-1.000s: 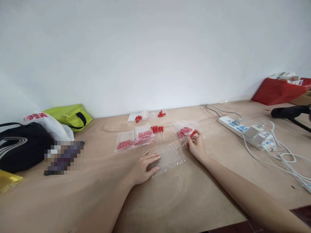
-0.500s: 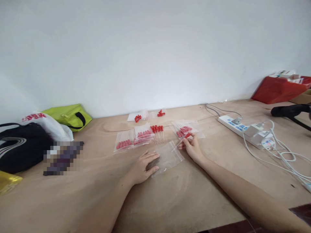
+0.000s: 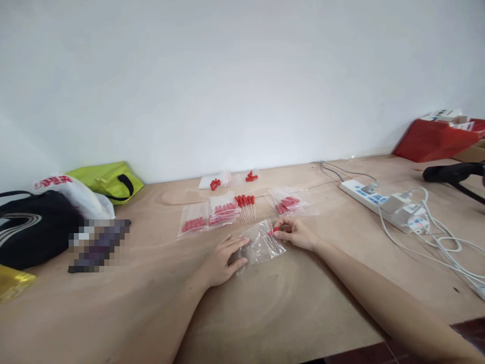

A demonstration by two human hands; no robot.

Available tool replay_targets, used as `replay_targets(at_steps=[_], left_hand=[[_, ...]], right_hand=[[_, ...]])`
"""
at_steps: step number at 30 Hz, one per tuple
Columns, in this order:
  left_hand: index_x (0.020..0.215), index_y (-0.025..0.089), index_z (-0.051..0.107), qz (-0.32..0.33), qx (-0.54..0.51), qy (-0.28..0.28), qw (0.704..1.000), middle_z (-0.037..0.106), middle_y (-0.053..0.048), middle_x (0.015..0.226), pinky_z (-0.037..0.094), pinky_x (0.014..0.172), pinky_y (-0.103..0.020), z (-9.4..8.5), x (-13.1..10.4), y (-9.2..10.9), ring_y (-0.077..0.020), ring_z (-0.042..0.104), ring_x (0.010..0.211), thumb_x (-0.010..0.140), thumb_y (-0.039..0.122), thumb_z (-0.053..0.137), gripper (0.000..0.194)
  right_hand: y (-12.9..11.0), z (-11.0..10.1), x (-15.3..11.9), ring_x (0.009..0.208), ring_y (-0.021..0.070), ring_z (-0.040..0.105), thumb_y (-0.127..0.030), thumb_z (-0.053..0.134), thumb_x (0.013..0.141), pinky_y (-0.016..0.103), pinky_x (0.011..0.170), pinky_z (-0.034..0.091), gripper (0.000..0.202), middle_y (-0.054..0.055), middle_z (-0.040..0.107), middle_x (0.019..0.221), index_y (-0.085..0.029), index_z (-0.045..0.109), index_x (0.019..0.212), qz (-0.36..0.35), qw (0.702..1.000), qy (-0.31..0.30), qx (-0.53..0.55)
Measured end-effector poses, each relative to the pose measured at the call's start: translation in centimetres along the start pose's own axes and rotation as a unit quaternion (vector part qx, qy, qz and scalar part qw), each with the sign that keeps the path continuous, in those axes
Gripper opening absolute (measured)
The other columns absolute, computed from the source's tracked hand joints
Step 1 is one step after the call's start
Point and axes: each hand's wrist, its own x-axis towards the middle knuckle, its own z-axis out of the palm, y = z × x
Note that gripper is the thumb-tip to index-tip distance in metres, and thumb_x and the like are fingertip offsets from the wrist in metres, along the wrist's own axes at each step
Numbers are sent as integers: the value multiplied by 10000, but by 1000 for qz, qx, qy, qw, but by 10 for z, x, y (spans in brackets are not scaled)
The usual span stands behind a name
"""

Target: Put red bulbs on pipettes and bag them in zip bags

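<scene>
A clear zip bag (image 3: 264, 247) lies on the wooden table between my hands, its surface creased. Across its left end rests my left hand (image 3: 225, 260), thumb and fingers apart, fingertips touching the plastic. My right hand (image 3: 295, 233) pinches a red-bulbed dropper (image 3: 275, 230) at the bag's right end. The thin stem points left, at the bag's mouth; how far inside it reaches is hard to make out. Just beyond the bag is a row of several loose red-bulbed droppers (image 3: 246, 202), bulbs away from me.
Filled bags of red-bulbed droppers lie left (image 3: 193, 224) and right (image 3: 290, 202) of the loose row. Small red bulbs (image 3: 215, 184) lie on bags near the wall. A power strip (image 3: 364, 194) with white cables is at right; a black bag (image 3: 34, 232) is at left.
My right hand has moved left and slightly down, bringing the dropper to the bag's right end. The plastic there has creased. My left hand has stayed in place.
</scene>
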Motion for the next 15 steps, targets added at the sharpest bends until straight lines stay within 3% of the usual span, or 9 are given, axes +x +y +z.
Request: replay_targets(at_steps=[5,8,11,15], left_hand=[[1259,249,400,1,-6,1,1000,468,-12,1282,201,1066,-420,-1,0,1,-175,389,1207,837,335,463,436],[1258,257,401,3,-10,4,1000,460,-14,1289,205,1063,-425,-1,0,1,-176,392,1205,839,345,459,432],[1267,264,387,8,-13,-1,1000,462,-17,1287,203,1063,-430,-1,0,0,-175,392,1204,840,344,459,441],[1266,280,386,11,-17,7,1000,466,-9,1283,198,1064,-431,0,0,-2,-179,385,1208,838,338,464,439]], right_hand=[[-2,3,-2,353,27,426,-404,685,597,139,323,308,370,-88,525,566,-182,432,752,46,992,-98,63],[-1,4,-3,387,59,504,-380,705,579,151,353,366,391,-89,545,527,-185,420,764,47,989,-126,68],[1,4,-2,449,80,554,-350,724,555,196,440,447,392,-71,581,529,-180,436,759,35,988,-123,84],[3,3,1,439,81,538,-350,734,528,215,449,453,370,-61,586,523,-170,502,754,23,993,-74,86]])
